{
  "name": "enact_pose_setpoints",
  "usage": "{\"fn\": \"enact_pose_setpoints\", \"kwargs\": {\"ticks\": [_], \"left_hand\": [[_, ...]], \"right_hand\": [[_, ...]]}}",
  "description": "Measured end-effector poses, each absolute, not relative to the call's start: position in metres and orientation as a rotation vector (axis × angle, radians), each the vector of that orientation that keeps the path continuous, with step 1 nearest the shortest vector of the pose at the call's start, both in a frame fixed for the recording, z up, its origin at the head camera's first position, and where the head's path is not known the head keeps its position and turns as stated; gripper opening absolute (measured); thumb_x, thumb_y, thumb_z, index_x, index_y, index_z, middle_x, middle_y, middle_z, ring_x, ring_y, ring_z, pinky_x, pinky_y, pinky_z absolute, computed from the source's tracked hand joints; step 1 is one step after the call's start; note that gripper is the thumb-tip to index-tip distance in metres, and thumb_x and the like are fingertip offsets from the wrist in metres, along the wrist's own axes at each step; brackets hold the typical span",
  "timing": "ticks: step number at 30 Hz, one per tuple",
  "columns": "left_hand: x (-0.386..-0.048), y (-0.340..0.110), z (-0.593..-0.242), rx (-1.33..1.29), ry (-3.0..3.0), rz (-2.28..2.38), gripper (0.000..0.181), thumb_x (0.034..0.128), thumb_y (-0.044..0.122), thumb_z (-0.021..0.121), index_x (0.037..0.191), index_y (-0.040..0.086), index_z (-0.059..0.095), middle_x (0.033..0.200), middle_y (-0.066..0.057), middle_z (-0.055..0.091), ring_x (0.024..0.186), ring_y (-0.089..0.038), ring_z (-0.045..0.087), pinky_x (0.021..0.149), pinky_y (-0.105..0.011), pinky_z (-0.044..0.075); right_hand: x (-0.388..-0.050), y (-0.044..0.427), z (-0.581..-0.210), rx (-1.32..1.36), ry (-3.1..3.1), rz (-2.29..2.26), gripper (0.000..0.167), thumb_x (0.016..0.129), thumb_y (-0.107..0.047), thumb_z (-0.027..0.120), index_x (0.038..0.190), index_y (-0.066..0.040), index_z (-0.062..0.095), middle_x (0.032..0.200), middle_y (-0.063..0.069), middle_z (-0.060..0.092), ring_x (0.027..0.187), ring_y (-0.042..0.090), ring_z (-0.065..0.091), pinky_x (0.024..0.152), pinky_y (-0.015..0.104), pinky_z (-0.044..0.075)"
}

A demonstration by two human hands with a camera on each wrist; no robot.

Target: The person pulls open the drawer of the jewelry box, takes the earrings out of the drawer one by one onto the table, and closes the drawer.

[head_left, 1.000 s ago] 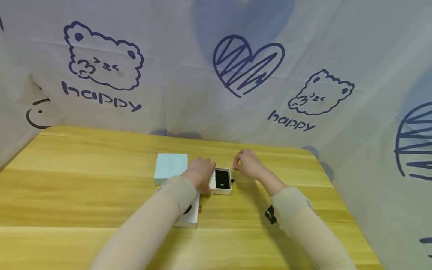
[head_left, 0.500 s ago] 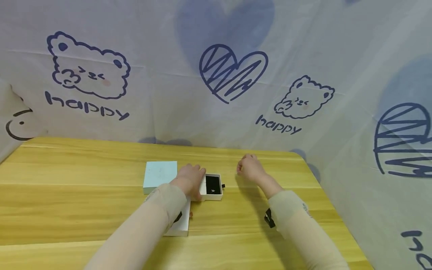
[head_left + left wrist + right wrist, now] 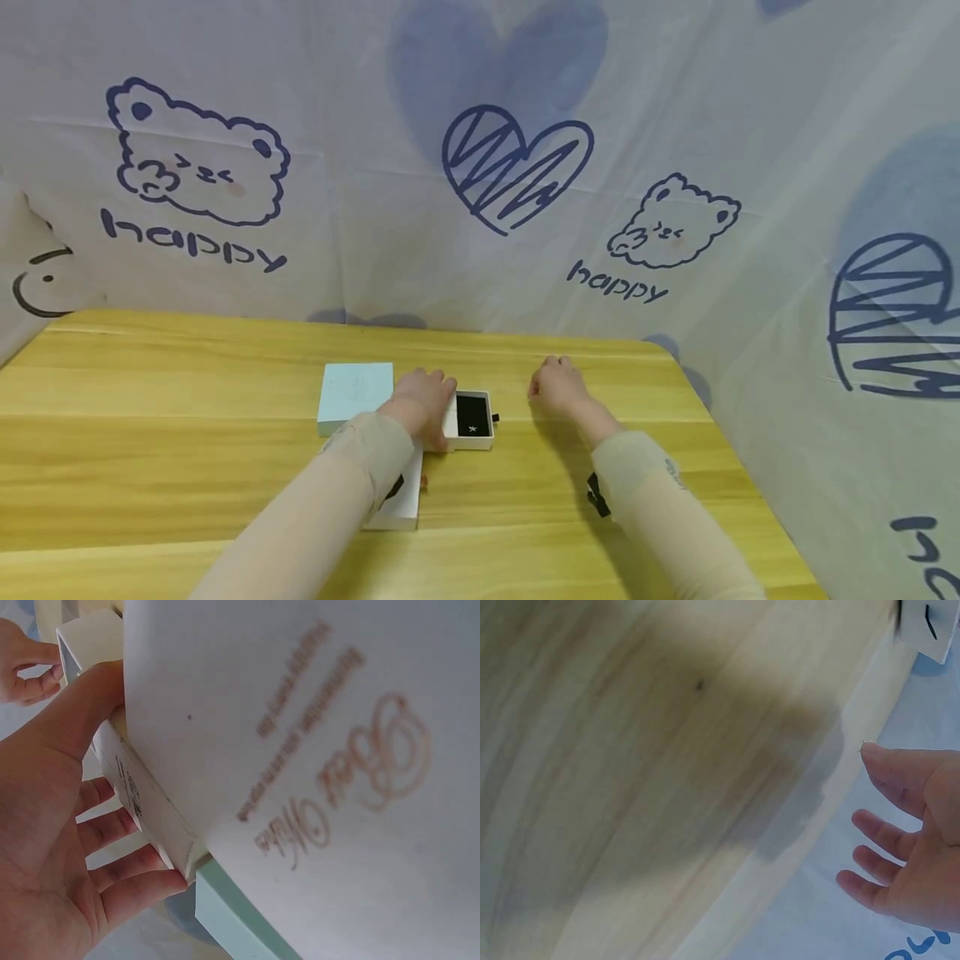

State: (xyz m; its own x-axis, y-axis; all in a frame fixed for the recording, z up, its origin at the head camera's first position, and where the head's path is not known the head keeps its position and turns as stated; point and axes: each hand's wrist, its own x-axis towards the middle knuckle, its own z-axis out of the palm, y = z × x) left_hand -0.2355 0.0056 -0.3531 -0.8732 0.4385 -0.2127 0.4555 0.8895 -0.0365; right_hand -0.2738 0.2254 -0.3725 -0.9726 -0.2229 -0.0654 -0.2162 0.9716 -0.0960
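My left hand (image 3: 422, 406) grips the sleeve of a small white drawer box (image 3: 146, 799), with the thumb on one side and the fingers along another. The drawer (image 3: 474, 444) is pulled part-way out to the right. It holds a black insert (image 3: 471, 410) bearing a small star-shaped ornament (image 3: 472, 429). My right hand (image 3: 561, 385) hovers to the right of the drawer, apart from it. In the right wrist view, thumb and forefinger meet and pinch a tiny, thin piece (image 3: 863, 742), too small to identify. The other fingers are loosely bent.
A light blue box (image 3: 356, 390) stands left of my left hand. Nearer me, partly under my left forearm, lies a white box (image 3: 405, 508); a white surface printed "Best Wishes" (image 3: 337, 780) fills much of the left wrist view. A printed cloth (image 3: 375, 167) hangs behind the wooden table (image 3: 187, 467).
My right hand has moved away from the drawer, to the right. The left hand keeps its grip on the box, and the drawer stays part-way out. The head view has shifted slightly.
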Motion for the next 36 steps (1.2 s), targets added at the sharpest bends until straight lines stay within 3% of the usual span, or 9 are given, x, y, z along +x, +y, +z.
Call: {"fn": "enact_pose_setpoints", "kwargs": {"ticks": [8,15,23,28,36], "left_hand": [[-0.234,0.006,-0.355,0.684,2.862,-0.076,0.078,0.0669,0.047,0.079,0.126,0.006,0.049,0.118,-0.011,0.055,0.107,-0.03,0.053,0.092,-0.039,0.046],[-0.234,0.008,-0.355,0.686,2.849,-0.079,0.08,0.0677,0.047,0.079,0.129,0.006,0.047,0.121,-0.011,0.055,0.109,-0.031,0.053,0.093,-0.039,0.046],[-0.236,0.004,-0.353,0.671,2.845,-0.053,0.081,0.0676,0.044,0.08,0.13,0.005,0.047,0.123,-0.012,0.054,0.111,-0.033,0.052,0.093,-0.04,0.046],[-0.236,0.002,-0.351,0.679,2.844,-0.031,0.081,0.0674,0.042,0.081,0.13,0.004,0.047,0.124,-0.013,0.053,0.112,-0.034,0.051,0.094,-0.042,0.046],[-0.237,0.006,-0.354,0.69,2.843,-0.04,0.083,0.0666,0.045,0.08,0.131,0.005,0.047,0.123,-0.013,0.054,0.111,-0.034,0.051,0.092,-0.042,0.046]], "right_hand": [[-0.271,0.225,-0.378,-0.335,3.006,-0.105,0.014,0.086,-0.011,0.065,0.073,-0.011,0.069,0.102,0.011,0.056,0.101,0.031,0.043,0.091,0.052,0.04],[-0.271,0.227,-0.38,-0.353,3.01,-0.078,0.021,0.084,-0.005,0.06,0.064,-0.01,0.065,0.098,0.011,0.055,0.095,0.03,0.041,0.082,0.048,0.039],[-0.275,0.224,-0.374,-0.296,3.012,-0.14,0.014,0.084,-0.013,0.062,0.07,-0.012,0.063,0.097,0.01,0.055,0.096,0.029,0.044,0.083,0.045,0.039],[-0.277,0.212,-0.363,-0.338,3.061,-0.166,0.011,0.086,-0.016,0.062,0.078,-0.011,0.067,0.107,0.012,0.058,0.108,0.031,0.047,0.091,0.044,0.043],[-0.263,0.185,-0.355,-0.605,2.98,-0.337,0.008,0.084,-0.016,0.068,0.078,-0.013,0.071,0.119,0.015,0.057,0.117,0.033,0.045,0.102,0.046,0.035]]}}
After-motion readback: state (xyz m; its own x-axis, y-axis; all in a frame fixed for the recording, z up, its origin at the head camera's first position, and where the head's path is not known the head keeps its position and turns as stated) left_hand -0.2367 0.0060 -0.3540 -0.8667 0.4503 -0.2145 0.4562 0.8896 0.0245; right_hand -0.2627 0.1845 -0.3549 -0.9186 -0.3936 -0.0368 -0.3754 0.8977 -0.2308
